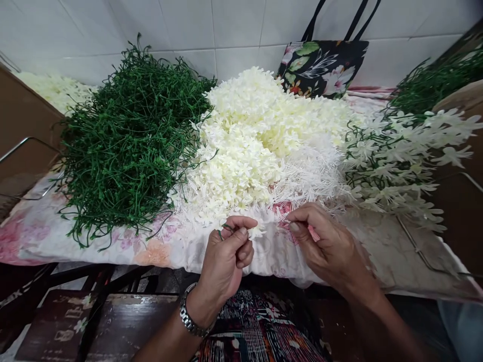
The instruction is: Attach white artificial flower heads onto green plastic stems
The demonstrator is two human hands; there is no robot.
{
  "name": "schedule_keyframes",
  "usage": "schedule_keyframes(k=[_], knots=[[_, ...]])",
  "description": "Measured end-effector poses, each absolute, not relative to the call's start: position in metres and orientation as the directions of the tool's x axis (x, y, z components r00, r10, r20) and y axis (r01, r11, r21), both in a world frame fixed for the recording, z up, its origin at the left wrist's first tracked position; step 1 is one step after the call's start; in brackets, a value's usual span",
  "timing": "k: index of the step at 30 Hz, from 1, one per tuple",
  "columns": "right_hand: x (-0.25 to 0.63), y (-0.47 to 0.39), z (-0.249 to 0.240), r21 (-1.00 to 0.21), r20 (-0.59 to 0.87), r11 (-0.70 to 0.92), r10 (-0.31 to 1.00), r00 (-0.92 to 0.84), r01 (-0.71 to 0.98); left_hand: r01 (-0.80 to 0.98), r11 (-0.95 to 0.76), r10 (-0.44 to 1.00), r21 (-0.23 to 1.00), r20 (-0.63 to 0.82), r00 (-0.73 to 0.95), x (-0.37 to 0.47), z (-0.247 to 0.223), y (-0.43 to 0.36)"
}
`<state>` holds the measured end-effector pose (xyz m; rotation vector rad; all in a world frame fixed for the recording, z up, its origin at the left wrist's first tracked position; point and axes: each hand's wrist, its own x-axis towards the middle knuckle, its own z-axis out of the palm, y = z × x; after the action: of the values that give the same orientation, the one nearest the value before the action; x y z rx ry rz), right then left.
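My left hand [232, 249] is closed, thumb against forefinger, on a green plastic flower stem [225, 229]. A cream artificial flower [257, 229] shows at its fingertips. To the right, my right hand [320, 241] pinches thumb and forefinger together; whatever lies between them is too small to make out. Just beyond it spreads a heap of thin white stamen-like pieces [313, 173]. A large pile of loose cream blossoms [245, 156] rises behind both hands. Tangled green stems [132, 136] are heaped at the left.
Finished-looking white flower sprays [400, 156] lean at the right by a cardboard box [462, 196]. Another box [26, 130] stands left. A black floral bag [324, 68] rests against the tiled wall. A flowered cloth [158, 251] covers the table, with a wooden bench [128, 322] below.
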<state>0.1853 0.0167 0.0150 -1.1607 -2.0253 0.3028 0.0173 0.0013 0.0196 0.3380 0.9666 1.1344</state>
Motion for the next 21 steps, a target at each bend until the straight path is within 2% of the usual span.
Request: schedule_keyframes(k=[7,11,16,21], knots=[[0.158,0.006,0.016,-0.727,0.448,0.528,0.849,-0.279,0.439,-0.63,0.41,0.874,0.66,-0.481,0.065,0.026,0.02,0.001],[0.152,0.007,0.014,-0.733,0.473,0.548,0.837,-0.277,0.403,-0.581,0.434,0.857,0.688,-0.514,0.032,0.03,0.02,-0.001],[0.153,0.008,0.011,-0.732,0.458,0.553,0.832,-0.313,0.398,-0.483,0.437,0.874,0.759,-0.484,0.031,0.027,0.016,-0.004],[0.155,0.006,0.013,-0.73,0.449,0.549,0.834,-0.321,0.407,-0.533,0.421,0.88,0.734,-0.473,0.043,0.025,0.013,-0.004]])
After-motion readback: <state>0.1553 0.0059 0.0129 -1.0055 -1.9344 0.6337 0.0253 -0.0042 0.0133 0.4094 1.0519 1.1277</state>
